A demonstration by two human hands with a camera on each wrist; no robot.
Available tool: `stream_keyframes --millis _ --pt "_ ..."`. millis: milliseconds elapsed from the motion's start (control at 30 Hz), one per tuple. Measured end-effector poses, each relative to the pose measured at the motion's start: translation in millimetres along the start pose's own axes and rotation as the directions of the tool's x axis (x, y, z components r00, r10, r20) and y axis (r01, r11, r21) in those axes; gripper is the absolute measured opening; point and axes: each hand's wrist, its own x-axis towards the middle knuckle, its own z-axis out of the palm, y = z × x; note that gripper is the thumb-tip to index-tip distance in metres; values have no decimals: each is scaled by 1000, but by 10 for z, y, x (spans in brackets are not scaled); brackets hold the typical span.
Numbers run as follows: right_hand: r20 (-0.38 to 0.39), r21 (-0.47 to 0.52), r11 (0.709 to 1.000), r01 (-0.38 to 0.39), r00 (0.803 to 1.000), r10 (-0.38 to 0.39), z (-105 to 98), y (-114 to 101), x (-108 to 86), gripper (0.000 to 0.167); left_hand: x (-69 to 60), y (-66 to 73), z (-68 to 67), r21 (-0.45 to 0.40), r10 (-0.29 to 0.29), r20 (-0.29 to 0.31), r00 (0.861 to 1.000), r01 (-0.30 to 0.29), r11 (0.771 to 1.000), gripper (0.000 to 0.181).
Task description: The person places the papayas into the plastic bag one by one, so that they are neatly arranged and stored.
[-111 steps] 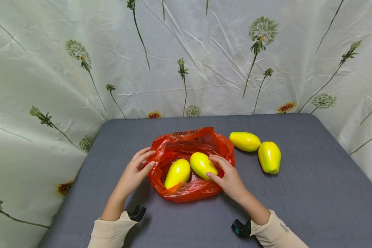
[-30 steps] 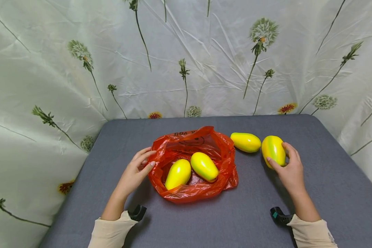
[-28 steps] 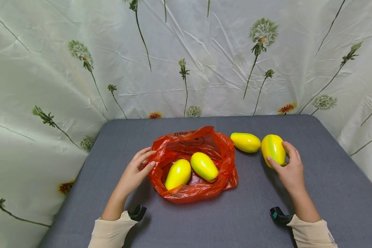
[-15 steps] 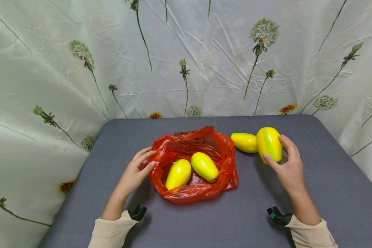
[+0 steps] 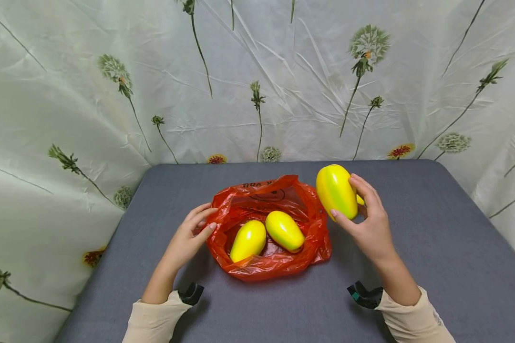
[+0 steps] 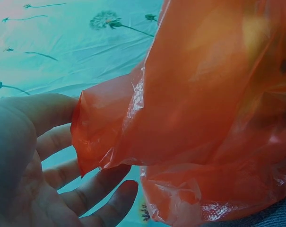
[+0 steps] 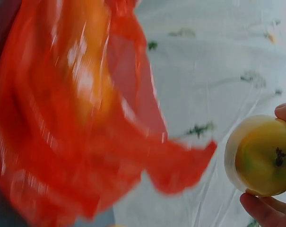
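Note:
A red plastic bag (image 5: 263,271) lies with its mouth wide on the table, two yellow fruits (image 5: 248,240) (image 5: 284,231) inside. At its left edge is my left hand (image 5: 188,240), fingers relaxed and touching the rim; in the left wrist view the bag's edge (image 6: 105,127) lies against the spread fingers. My right hand (image 5: 371,226) grips a yellow-green fruit (image 5: 336,192) between thumb and fingers, raised beside the bag's right edge. The right wrist view shows that fruit's end (image 7: 263,163) at the right. Another yellow fruit (image 5: 360,200) is mostly hidden behind the held one.
The grey table (image 5: 433,247) extends around the bag. Behind it and to the left hangs a pale sheet (image 5: 300,95) printed with dandelions and other flowers. A dark device is on each wrist.
My right hand has left the bag, taken hold of the rightmost fruit, lifted it and carried it left towards the bag. My left hand has stayed at the rim.

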Motion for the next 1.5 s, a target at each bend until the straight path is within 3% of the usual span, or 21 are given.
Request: stream_keyframes --millis 200,333,500,733,933,1067,1167,1367,1500 --pt "98 75 994 77 992 -84 194 -395 54 67 -5 33 -1 5 -10 7 1000 10 1000 35" --pt "186 90 993 77 978 -93 328 -475 82 65 -5 22 1 -6 -7 5 1000 7 1000 35" --pt "298 138 988 75 948 -113 558 -310 78 65 -4 32 -1 -7 2 4 1000 -2 1000 35" --pt "448 177 984 -8 891 -73 863 -67 92 62 1 -31 3 5 12 2 1000 -12 1000 35" --pt "505 191 975 -110 863 -2 1015 -14 118 59 45 -313 31 9 -3 3 1000 2 1000 37" --pt "521 197 969 -149 853 25 1086 3 130 58 50 -378 34 11 0 4 1000 0 1000 37" --pt "521 177 970 -166 852 50 1121 18 136 56 49 -386 38 10 7 1 1000 -7 1000 37" --pt "525 160 948 -276 837 155 1160 50 134 56 48 -343 31 9 -1 2 1000 1 1000 37" --pt "518 122 958 -261 840 163 1193 58 139 58 23 -165 10 3 5 9 1000 -5 1000 37"
